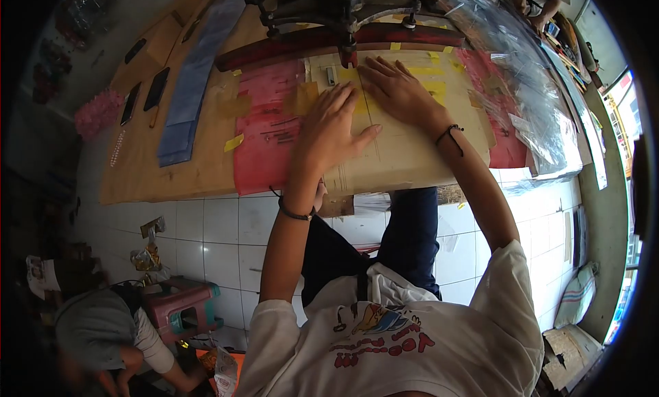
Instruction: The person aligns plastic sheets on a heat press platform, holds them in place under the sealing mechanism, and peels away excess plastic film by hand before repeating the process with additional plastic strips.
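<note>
My left hand (335,128) lies on a tan sheet (412,156) spread over the table, its thumb apart and its fingers stretched forward. Beside it my right hand (401,92) rests on the same sheet, fingers extended and palm down. Neither hand holds anything that I can see. A thin dark line runs down the sheet between them. Just beyond my fingertips stands a black metal frame (347,12) with a red forked tip (348,58) and a long dark red bar (261,52). A small metal piece (331,76) lies near my left fingers.
Red panels (257,160) with yellow tape (233,143) flank the sheet. Phones (156,88) and a folded blue strip (189,115) lie leftward. Clear plastic (542,108) covers the right side. A person (103,328) bends near a stool (182,308); another person's hands (542,19) show upper right.
</note>
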`<move>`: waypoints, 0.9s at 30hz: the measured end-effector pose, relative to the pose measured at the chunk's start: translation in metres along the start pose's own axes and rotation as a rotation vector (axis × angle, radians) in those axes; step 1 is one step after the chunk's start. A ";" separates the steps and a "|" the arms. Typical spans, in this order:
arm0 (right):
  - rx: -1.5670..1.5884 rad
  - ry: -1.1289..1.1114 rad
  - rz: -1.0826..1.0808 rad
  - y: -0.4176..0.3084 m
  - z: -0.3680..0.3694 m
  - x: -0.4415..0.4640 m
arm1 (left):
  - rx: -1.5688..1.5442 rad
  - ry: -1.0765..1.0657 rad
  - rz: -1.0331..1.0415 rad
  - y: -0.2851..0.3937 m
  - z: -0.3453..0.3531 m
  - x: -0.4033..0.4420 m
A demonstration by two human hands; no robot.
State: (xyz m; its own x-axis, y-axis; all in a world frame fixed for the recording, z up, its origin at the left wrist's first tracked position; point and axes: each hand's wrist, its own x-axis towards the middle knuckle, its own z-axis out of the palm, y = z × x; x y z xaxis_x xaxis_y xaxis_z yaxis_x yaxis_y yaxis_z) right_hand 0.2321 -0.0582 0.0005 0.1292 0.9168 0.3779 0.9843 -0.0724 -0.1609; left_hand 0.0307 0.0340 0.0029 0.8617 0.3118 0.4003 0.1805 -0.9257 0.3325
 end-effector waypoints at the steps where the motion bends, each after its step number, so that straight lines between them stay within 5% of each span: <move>1: 0.021 -0.016 0.003 -0.002 -0.003 0.000 | 0.009 0.005 0.002 0.001 0.000 0.000; 27: 0.025 -0.084 0.078 -0.003 0.006 0.022 | -0.096 0.014 -0.028 0.004 0.000 0.002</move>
State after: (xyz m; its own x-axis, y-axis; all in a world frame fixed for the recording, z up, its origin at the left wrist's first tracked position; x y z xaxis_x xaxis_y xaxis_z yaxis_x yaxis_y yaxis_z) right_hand 0.2314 -0.0354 0.0036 0.1938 0.9386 0.2855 0.9682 -0.1361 -0.2098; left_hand 0.0337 0.0309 0.0049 0.8501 0.3407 0.4016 0.1574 -0.8921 0.4236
